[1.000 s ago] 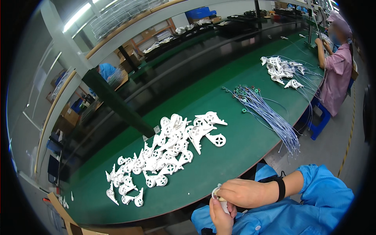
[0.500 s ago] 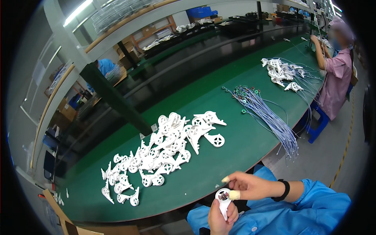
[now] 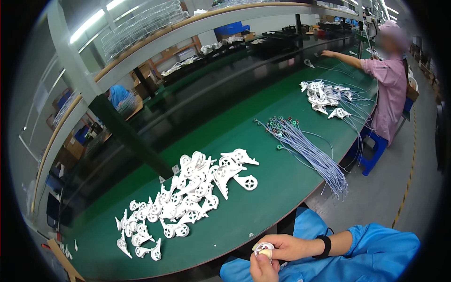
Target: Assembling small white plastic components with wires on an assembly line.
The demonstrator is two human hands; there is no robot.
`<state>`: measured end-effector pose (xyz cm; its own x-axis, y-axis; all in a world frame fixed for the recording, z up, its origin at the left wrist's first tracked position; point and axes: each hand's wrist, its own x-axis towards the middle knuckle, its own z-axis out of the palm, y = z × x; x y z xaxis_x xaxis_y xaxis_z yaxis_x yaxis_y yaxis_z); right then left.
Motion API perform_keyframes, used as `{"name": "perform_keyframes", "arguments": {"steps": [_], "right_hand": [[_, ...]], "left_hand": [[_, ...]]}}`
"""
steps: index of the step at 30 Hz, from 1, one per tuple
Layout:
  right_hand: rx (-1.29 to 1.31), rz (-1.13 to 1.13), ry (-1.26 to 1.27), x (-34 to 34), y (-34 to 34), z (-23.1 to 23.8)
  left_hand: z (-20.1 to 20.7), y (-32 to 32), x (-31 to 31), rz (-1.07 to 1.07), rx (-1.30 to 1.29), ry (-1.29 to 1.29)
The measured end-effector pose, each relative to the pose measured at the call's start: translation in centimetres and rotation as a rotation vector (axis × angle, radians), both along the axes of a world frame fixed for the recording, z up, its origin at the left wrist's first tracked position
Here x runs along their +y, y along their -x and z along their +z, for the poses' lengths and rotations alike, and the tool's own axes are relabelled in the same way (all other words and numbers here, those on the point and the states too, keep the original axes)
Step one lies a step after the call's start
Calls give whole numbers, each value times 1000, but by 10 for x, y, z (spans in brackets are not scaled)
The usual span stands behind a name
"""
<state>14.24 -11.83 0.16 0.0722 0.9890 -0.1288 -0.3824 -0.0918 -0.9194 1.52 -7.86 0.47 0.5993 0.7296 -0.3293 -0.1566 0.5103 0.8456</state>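
Near the lower edge, at my body, I hold a white plastic housing (image 3: pixel 258 247) with a round, ring-shaped head. My left hand (image 3: pixel 263 270) grips it from below, and its lower part is hidden in those fingers. From the right, my right hand (image 3: pixel 290 247) closes round the ring. Its thumb, in a pale yellow finger cot (image 3: pixel 266 253), presses into the round opening, and its fingers lie along the far rim. What sits inside the ring is mostly covered by the thumb.
A heap of similar white housings (image 3: pixel 188 197) lies on the green table (image 3: pixel 197 249). Further right are a bundle of bluish cables (image 3: pixel 310 155) and white housings with cables attached (image 3: pixel 324 96). A co-worker in pink (image 3: pixel 387 89) reaches over the dark conveyor (image 3: pixel 235 84). A post (image 3: pixel 131 136) rises at left.
My right hand, its fingers apart before, has closed onto the housing with the thumb in the ring. The co-worker's arm now stretches out over the conveyor. My view has shifted slightly.
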Motion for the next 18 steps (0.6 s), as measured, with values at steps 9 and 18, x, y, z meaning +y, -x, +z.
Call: {"name": "perform_keyframes", "arguments": {"steps": [9, 18], "right_hand": [[-45, -38, -24, -8, 3, -4], [10, -60, 67, -15, 2, -12]], "left_hand": [[-2, 4, -1, -54, 15, -32], [-22, -6, -13, 22, 126, -251]]}}
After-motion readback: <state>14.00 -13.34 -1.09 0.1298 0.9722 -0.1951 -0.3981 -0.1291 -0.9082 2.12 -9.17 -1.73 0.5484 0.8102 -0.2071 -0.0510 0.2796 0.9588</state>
